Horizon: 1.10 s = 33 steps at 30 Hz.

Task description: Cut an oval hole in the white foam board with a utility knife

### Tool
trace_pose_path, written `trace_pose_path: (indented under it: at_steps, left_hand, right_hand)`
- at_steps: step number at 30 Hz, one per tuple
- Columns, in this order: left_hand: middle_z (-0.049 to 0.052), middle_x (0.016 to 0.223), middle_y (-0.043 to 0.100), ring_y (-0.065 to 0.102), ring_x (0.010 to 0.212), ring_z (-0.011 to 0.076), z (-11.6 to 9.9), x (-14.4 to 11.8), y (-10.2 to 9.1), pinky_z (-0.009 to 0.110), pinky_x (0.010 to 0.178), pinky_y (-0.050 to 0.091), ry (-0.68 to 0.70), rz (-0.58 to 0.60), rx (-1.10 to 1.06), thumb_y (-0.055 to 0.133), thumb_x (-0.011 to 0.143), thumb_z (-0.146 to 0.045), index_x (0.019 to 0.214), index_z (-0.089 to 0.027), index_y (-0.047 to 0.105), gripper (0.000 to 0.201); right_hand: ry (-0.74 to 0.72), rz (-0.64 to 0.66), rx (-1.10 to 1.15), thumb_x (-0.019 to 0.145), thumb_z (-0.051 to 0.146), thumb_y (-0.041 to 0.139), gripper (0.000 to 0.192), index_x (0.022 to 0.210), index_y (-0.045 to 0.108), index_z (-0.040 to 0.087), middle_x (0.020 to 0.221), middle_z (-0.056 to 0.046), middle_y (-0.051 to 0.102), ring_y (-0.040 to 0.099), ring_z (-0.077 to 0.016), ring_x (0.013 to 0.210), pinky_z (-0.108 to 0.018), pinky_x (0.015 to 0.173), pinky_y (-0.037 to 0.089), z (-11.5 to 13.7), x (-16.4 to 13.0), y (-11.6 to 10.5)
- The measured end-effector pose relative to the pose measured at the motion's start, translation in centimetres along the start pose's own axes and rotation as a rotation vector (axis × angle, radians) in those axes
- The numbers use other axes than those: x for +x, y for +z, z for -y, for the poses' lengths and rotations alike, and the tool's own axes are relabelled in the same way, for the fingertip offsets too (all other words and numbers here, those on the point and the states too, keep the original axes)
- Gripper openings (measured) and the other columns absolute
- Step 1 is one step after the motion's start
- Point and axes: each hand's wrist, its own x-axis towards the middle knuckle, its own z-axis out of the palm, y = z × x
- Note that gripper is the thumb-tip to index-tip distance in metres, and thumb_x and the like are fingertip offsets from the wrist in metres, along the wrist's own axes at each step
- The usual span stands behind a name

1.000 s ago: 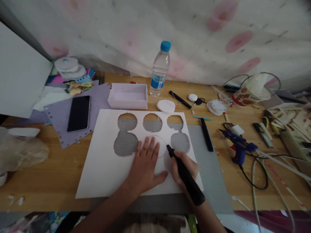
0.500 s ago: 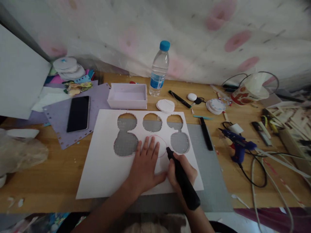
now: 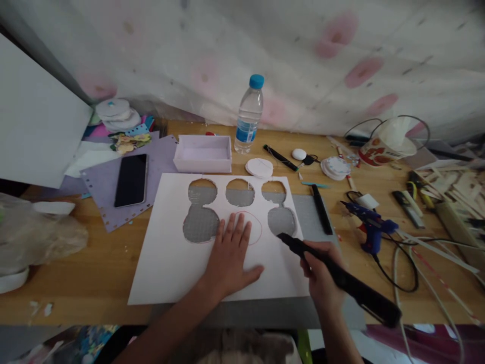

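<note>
White sheet, raggedly holed, under splayed left fingers, right fingers around black tool

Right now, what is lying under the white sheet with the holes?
Under the white sheet, a grey mat shows through the holes; at the far row, the wooden tabletop shows too. What the uncut parts cover cannot be seen.

A dark phone lies on purple paper — a capped bottle stands upright.
</note>
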Motion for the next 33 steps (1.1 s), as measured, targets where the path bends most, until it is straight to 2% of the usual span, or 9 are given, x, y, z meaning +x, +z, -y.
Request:
trace_pose_path:
  at_steps: [4, 8, 11, 14, 17, 21, 23, 27, 33]
  left_hand:
    - [0.024, 0.161, 0.013, 0.005, 0.15, 0.0338, 0.7, -0.1, -1.6, 0.055, 0.119, 0.019, 0.036, -0.032, -0.089, 0.058, 0.086, -0.047, 0.151, -0.006, 0.019, 0.086]
    - [0.02, 0.161, 0.015, 0.008, 0.151, 0.0298, 2.2, -1.1, -3.5, 0.052, 0.12, 0.019, 0.023, -0.099, -0.055, 0.053, 0.091, -0.047, 0.152, -0.009, 0.017, 0.08]
    - [0.02, 0.16, 0.021, 0.016, 0.149, 0.033, 3.2, -2.6, -3.3, 0.056, 0.119, 0.015, -0.004, -0.08, 0.037, 0.053, 0.09, -0.055, 0.152, -0.008, 0.02, 0.085]
    - [0.019, 0.16, 0.022, 0.019, 0.148, 0.0335, 3.6, -4.2, -2.1, 0.056, 0.119, 0.013, 0.034, -0.037, 0.088, 0.05, 0.091, -0.057, 0.153, -0.007, 0.021, 0.085]
    - [0.018, 0.161, 0.019, 0.019, 0.149, 0.0323, 3.4, -5.1, -1.5, 0.053, 0.12, 0.011, 0.037, -0.026, 0.112, 0.048, 0.091, -0.057, 0.153, -0.005, 0.02, 0.085]
    - [0.018, 0.16, 0.02, 0.021, 0.148, 0.0324, 3.2, -5.1, -1.6, 0.052, 0.119, 0.014, 0.02, -0.031, 0.104, 0.05, 0.09, -0.056, 0.152, -0.005, 0.023, 0.085]
    - [0.017, 0.16, 0.022, 0.023, 0.147, 0.0324, 3.2, -5.0, -1.8, 0.052, 0.118, 0.017, 0.016, -0.032, 0.09, 0.051, 0.089, -0.056, 0.152, -0.006, 0.024, 0.084]
    - [0.017, 0.16, 0.024, 0.025, 0.146, 0.0327, 3.4, -4.9, -1.7, 0.051, 0.118, 0.019, 0.017, -0.042, 0.075, 0.051, 0.09, -0.056, 0.152, -0.006, 0.026, 0.083]
    - [0.017, 0.16, 0.024, 0.025, 0.146, 0.0321, 3.4, -4.9, -1.7, 0.05, 0.117, 0.019, 0.018, -0.048, 0.076, 0.049, 0.091, -0.058, 0.151, -0.007, 0.027, 0.083]
  right_hand:
    - [0.086, 0.23, 0.239, 0.09, 0.032, 0.058, 0.019, 0.107, 0.057, 0.022, 0.062, 0.003, 0.06, 0.05, -0.012, 0.048, -0.021, 0.042, 0.037, 0.3, 0.7, -0.3]
    - [0.035, 0.459, 0.17, 0.093, 0.033, 0.059, 0.024, 0.115, 0.059, 0.022, 0.073, 0.0, 0.064, 0.056, -0.0134, 0.059, -0.025, 0.052, 0.046, 0.6, 1.0, 0.6]
    - [-0.034, 0.548, 0.027, 0.089, 0.033, 0.064, 0.027, 0.115, 0.063, 0.024, 0.079, 0.0, 0.067, 0.059, -0.0133, 0.061, -0.026, 0.058, 0.051, 0.9, 1.2, 1.2]
    - [-0.103, 0.559, -0.052, 0.084, 0.033, 0.07, 0.026, 0.109, 0.069, 0.027, 0.089, -0.002, 0.072, 0.066, -0.0157, 0.072, -0.029, 0.07, 0.056, 1.1, 1.3, 1.9]
    - [-0.105, 0.509, -0.026, 0.082, 0.033, 0.071, 0.016, 0.097, 0.074, 0.028, 0.095, -0.002, 0.075, 0.07, -0.0188, 0.086, -0.029, 0.079, 0.056, 0.8, 0.8, 2.9]
    - [-0.088, 0.403, -0.063, 0.085, 0.033, 0.067, 0.011, 0.08, 0.074, 0.026, 0.08, -0.001, 0.075, 0.07, -0.0182, 0.076, -0.027, 0.072, 0.057, 0.2, -0.4, 4.2]
    - [-0.111, 0.369, -0.102, 0.085, 0.033, 0.066, 0.01, 0.082, 0.073, 0.026, 0.078, -0.001, 0.074, 0.069, -0.0174, 0.072, -0.025, 0.066, 0.056, 0.0, -0.8, 4.5]
    - [-0.205, 0.416, -0.103, 0.084, 0.029, 0.067, 0.009, 0.093, 0.07, 0.026, 0.082, 0.0, 0.073, 0.068, -0.0166, 0.073, -0.024, 0.064, 0.055, 0.2, -0.9, 4.5]
    - [-0.253, 0.53, -0.069, 0.084, 0.024, 0.066, 0.006, 0.091, 0.067, 0.025, 0.081, 0.0, 0.071, 0.067, -0.0147, 0.074, -0.022, 0.067, 0.054, 0.4, -0.8, 4.3]
